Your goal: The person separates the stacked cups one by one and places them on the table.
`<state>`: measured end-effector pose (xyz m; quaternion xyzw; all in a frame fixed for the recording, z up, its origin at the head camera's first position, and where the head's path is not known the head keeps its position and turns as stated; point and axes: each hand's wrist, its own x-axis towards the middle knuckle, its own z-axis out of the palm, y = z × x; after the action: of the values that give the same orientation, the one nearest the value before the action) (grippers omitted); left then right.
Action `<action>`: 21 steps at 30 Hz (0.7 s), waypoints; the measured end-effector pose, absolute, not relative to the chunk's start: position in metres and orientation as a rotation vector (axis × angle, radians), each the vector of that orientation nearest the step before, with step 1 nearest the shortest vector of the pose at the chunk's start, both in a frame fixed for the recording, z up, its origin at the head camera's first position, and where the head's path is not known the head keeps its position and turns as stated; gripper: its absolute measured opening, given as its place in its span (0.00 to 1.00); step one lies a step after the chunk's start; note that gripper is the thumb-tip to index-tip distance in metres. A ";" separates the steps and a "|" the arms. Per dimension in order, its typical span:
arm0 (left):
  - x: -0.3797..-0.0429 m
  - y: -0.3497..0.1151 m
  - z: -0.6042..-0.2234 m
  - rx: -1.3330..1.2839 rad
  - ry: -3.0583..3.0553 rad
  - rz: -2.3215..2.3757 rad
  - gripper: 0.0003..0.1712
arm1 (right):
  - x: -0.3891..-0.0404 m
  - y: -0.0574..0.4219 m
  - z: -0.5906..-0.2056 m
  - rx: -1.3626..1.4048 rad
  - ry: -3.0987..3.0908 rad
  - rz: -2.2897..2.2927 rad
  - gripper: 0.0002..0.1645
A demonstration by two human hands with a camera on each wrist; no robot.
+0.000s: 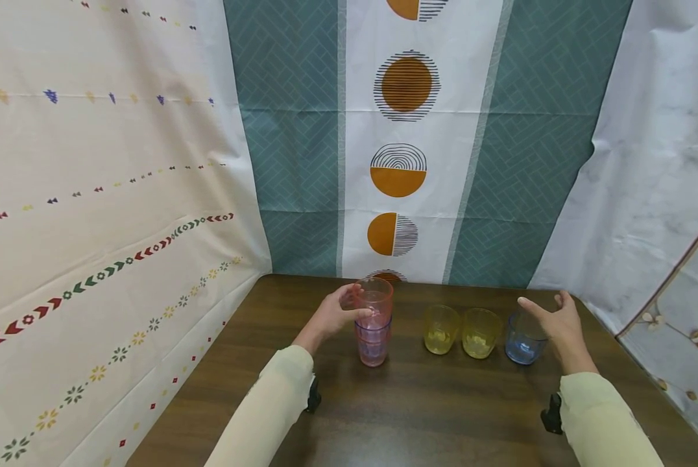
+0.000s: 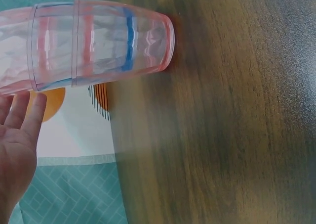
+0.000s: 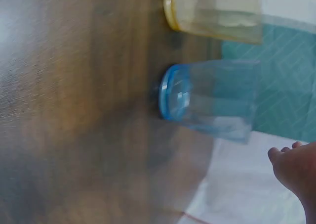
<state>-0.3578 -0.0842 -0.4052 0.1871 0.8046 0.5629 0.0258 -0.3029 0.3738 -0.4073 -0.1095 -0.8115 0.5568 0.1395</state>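
Note:
A stack of clear tumblers stands upright on the table: a pink tumbler [image 1: 372, 355] at the bottom, a blue tumbler [image 1: 373, 332] nested in it, and another pink tumbler [image 1: 378, 299] on top. At the stack's left is my left hand [image 1: 336, 312], thumb in front of the top tumbler. In the left wrist view its fingers [image 2: 30, 116] look straight, tips close to the tumbler's side; contact is unclear. My right hand [image 1: 561, 322], fingers spread, is at the right of a separate blue tumbler [image 1: 523, 347]. The right wrist view shows a gap between hand and that tumbler [image 3: 207, 100].
Two yellow tumblers [image 1: 440, 331] [image 1: 480, 334] stand upright side by side between the stack and the separate blue tumbler. The brown wooden table [image 1: 419, 415] ends at a patterned cloth backdrop [image 1: 302, 240], with more cloth along both sides.

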 end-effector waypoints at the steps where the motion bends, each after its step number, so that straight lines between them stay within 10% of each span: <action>1: -0.358 -0.084 -0.406 0.582 2.490 1.739 0.44 | -0.304 0.372 -0.403 -0.301 -2.359 1.595 0.68; 21: -0.357 -0.082 -0.411 0.512 2.461 1.747 0.47 | -0.320 0.295 -0.354 0.028 -2.491 1.572 0.66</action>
<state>-0.3574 -0.0824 -0.4109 0.1673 0.8033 0.5702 0.0400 -0.3202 0.2946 -0.3544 0.0096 -0.8416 0.5311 0.0980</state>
